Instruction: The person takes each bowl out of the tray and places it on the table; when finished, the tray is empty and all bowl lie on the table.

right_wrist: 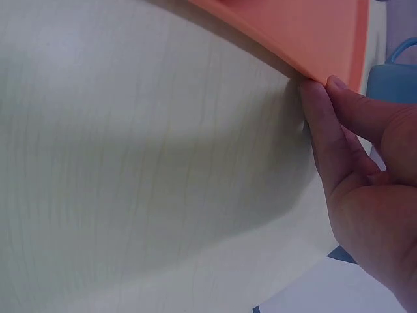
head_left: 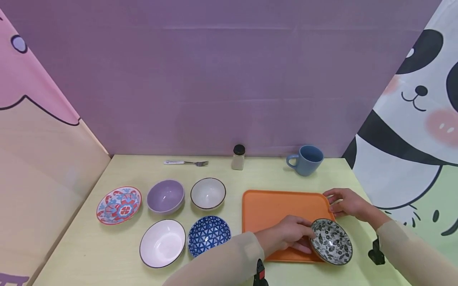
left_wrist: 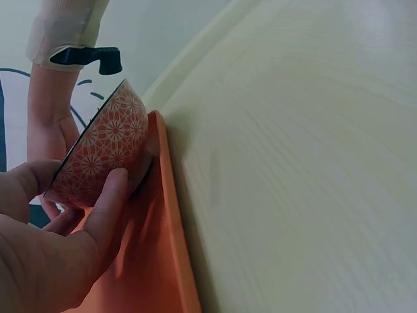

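My left hand [head_left: 288, 235] pinches the left side of a bowl [head_left: 332, 241] with a black-and-white floral inside. The left wrist view shows this bowl's outside, red with pale flowers [left_wrist: 107, 143], tilted over the tray, with the thumb and fingers on its rim and wall. Below it lies an orange tray [head_left: 275, 206], whose near right corner the bowl covers. My right hand [head_left: 348, 204] pinches the tray's far right corner between thumb and fingers, seen closely in the right wrist view, where the tray's edge [right_wrist: 293, 60] runs up to the fingertips.
Left of the tray stand a red-and-blue patterned dish [head_left: 119, 205], a purple bowl [head_left: 165, 196], two white bowls [head_left: 208, 193] [head_left: 162, 243] and a blue triangle-patterned bowl [head_left: 209, 234]. At the back are a fork [head_left: 186, 162], a black-lidded shaker [head_left: 238, 157] and a blue mug [head_left: 308, 160].
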A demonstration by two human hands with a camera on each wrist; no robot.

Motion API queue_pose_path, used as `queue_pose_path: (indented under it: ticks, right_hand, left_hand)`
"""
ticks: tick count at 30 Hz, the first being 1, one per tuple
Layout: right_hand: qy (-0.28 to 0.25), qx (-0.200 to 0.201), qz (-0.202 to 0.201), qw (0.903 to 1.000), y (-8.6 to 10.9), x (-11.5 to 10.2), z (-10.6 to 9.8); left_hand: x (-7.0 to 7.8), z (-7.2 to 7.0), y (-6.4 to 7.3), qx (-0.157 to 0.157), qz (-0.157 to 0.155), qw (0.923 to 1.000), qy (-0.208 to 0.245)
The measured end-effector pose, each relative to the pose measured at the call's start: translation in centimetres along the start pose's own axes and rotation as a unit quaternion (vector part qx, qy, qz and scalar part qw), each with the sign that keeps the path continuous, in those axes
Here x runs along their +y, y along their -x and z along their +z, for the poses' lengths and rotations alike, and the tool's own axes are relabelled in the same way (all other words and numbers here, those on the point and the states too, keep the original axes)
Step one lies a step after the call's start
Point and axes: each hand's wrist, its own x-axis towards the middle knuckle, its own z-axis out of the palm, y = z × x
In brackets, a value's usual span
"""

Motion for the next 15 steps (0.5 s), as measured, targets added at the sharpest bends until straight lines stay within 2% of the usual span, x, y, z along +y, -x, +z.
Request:
queue_pose_path:
  ticks: [9,15]
  right_hand:
    - [-0.005,-0.002,0.003,1.0,-0.2,0.2,0.0]
    - [0.005,0.001,0.004,1.0,-0.1,-0.1,0.0]
  left_hand:
    - [0.3,-1.6,0.6,-0.001,0.012,0.9998,0.013]
    - [1.1,-2.4,1.4,-0.007,0.023,0.9995,0.021]
